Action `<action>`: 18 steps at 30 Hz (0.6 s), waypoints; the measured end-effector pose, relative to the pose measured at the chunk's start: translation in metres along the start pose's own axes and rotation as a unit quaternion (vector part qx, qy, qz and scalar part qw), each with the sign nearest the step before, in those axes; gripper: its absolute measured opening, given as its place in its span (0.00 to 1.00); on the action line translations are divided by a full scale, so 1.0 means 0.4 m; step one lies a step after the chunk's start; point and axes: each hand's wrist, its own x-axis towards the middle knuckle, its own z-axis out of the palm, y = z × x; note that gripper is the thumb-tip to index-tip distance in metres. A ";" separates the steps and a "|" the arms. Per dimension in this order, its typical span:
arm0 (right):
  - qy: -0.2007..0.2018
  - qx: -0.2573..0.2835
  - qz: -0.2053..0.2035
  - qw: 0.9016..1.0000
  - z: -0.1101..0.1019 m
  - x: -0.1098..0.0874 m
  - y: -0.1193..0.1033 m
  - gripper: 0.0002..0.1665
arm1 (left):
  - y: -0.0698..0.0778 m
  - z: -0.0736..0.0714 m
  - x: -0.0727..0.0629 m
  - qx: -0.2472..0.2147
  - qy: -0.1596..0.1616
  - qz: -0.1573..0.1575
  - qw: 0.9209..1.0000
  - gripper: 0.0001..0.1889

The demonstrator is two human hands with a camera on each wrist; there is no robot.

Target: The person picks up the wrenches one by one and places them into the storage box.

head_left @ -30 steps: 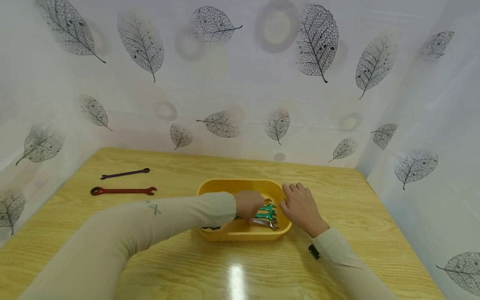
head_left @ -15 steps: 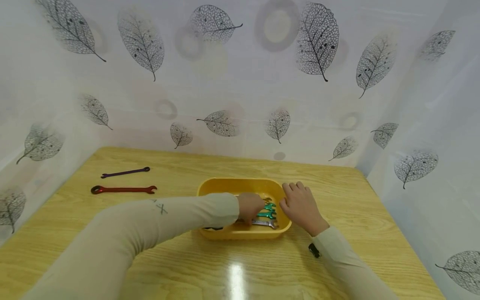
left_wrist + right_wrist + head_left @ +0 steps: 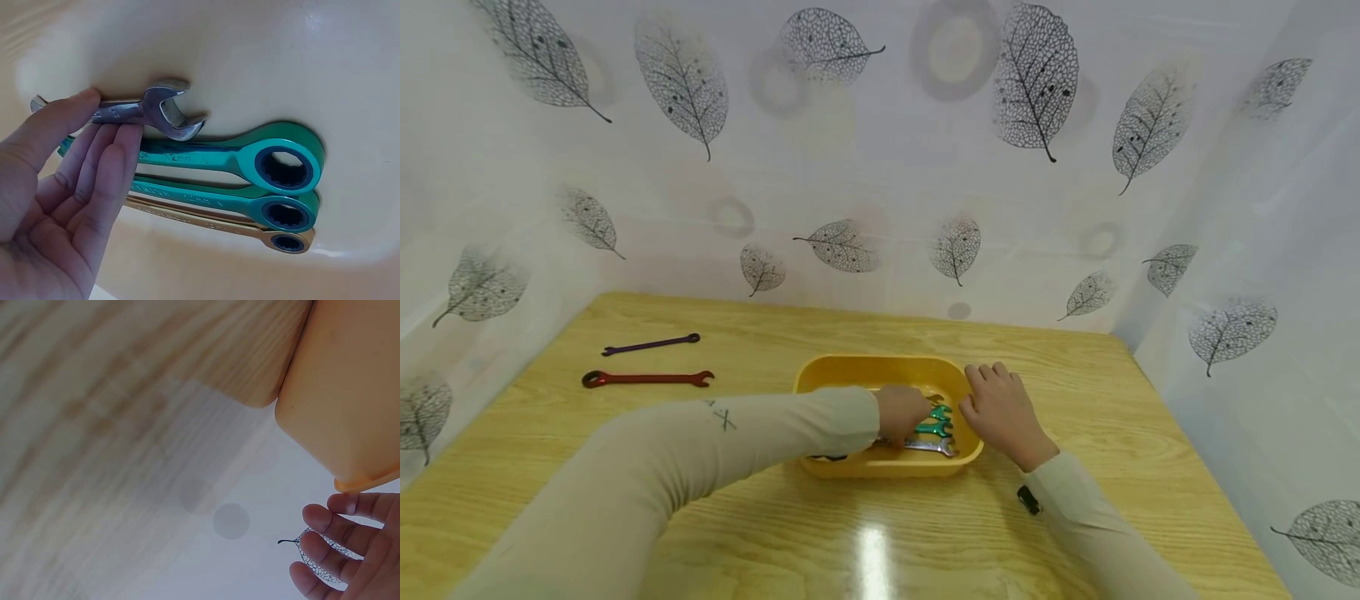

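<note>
One silver wrench (image 3: 128,112), pinched in the left hand (image 3: 59,206), is probably rigid and slick; hold mid-shaft, inside that grip; right hand (image 3: 1006,412) relaxed.

Tub (image 3: 887,470) was yellow. Recorded a silver wrench (image 3: 125,111), two green wrenches (image 3: 215,159) with black-lined rings (image 3: 267,169), a gold wrench (image 3: 240,230), a red wrench (image 3: 651,379) and a purple wrench (image 3: 651,345). Table (image 3: 760,533) showed yellow wood grain; white backdrop (image 3: 887,167) bore dark leaf prints (image 3: 1037,83).

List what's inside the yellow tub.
A silver wrench pinched by the left hand, two green wrenches, a gold wrench. The left sleeve hides part from the head view.
</note>
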 end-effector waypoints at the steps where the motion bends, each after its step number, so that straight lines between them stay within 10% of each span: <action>1: 0.000 0.000 0.000 1.000 0.000 0.000 0.000 0.05 | 0.000 0.001 0.002 -0.002 -0.001 0.000 1.000 0.11; 18: -0.011 0.007 0.009 1.000 0.001 0.002 -0.003 0.05 | -0.021 -0.004 -0.017 -0.066 -0.012 -0.002 0.998 0.12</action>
